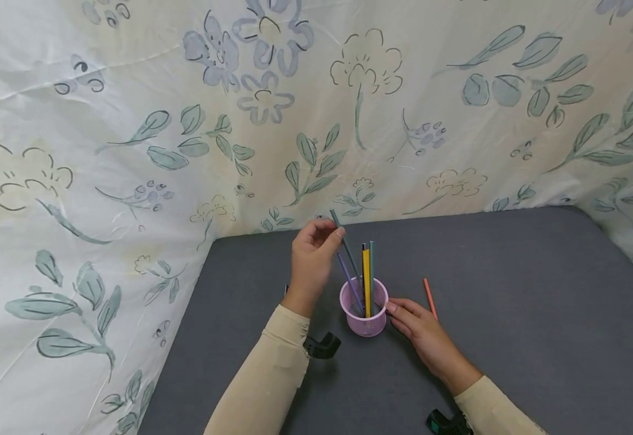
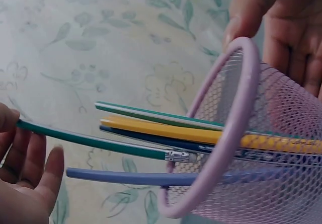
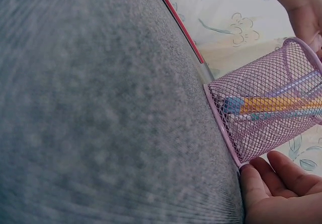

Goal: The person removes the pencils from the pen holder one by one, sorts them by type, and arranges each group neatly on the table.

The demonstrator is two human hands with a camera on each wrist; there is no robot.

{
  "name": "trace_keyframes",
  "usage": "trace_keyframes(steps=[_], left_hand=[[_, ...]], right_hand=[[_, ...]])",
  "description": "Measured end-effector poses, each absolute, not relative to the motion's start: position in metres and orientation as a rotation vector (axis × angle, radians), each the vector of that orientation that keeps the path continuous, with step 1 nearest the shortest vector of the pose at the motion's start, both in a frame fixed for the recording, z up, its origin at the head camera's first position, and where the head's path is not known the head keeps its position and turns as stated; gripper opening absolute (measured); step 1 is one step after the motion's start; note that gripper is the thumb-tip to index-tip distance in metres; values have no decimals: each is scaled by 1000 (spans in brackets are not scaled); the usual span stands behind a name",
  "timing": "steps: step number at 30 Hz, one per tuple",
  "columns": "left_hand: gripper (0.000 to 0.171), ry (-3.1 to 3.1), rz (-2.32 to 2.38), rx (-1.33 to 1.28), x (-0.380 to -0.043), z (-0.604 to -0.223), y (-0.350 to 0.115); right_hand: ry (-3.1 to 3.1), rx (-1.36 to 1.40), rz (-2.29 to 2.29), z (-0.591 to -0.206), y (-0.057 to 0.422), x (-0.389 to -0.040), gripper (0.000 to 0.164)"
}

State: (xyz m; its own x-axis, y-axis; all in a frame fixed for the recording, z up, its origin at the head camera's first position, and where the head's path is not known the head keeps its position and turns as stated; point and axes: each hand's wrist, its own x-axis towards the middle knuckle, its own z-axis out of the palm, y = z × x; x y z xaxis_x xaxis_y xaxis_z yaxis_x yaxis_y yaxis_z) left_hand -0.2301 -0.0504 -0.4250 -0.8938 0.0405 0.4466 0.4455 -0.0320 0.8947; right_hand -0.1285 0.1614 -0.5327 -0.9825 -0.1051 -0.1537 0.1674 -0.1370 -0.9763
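My left hand (image 1: 314,257) pinches a green pencil (image 2: 100,142) near its upper end. Its ferrule and eraser end slants down into the mouth of a pink mesh pencil cup (image 1: 367,328). Inside the cup lean a yellow pencil (image 1: 367,278), a second green pencil (image 2: 136,112), a dark blue pencil (image 2: 151,138) and a purple pencil (image 1: 349,278). The cup stands upright on the table. Beside its right side is my right hand (image 1: 422,329), the thumb at the rim in the head view and the fingers loosely bent.
An orange-red pencil (image 1: 429,296) lies on the dark grey table (image 1: 512,290), partly behind the right hand. A red and black pencil (image 3: 178,25) lies beyond the cup in the right wrist view. Floral cloth (image 1: 262,151) hangs along the table's back and left edges.
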Motion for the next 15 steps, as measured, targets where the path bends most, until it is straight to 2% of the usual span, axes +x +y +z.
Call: trace_keyframes(steps=[15], left_hand=[[22, -1841, -2053, -557, -226, -405, -58]], right_hand=[[1947, 76, -2228, -533, 160, -127, 55]])
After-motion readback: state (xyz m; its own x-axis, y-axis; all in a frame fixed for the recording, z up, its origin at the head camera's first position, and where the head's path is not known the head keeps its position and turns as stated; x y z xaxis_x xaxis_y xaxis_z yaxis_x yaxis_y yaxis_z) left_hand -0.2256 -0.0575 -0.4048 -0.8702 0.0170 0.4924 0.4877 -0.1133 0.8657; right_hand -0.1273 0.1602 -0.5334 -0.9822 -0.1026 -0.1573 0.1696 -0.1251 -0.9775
